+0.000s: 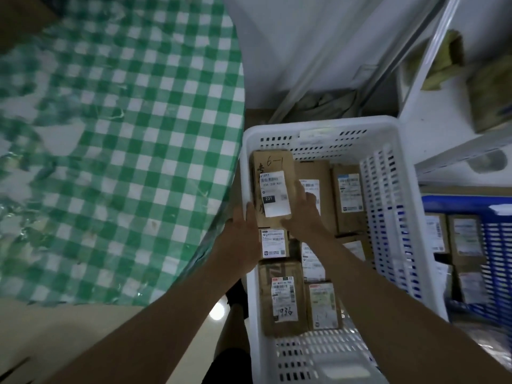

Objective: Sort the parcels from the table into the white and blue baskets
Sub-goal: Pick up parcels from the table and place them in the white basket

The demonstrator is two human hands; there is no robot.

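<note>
Brown cardboard parcel [273,187], white label printed "231", "6-1" handwritten on top, gripped by left hand [243,239] and right hand [303,214] inside white basket [388,217], above other parcels.

A green-and-white checked cloth [133,139] covers the table at left, beside a pale glossy floor [110,336] catching one spot of light, while white metal shelving [432,106] stands against a white wall [291,45] at right.
</note>
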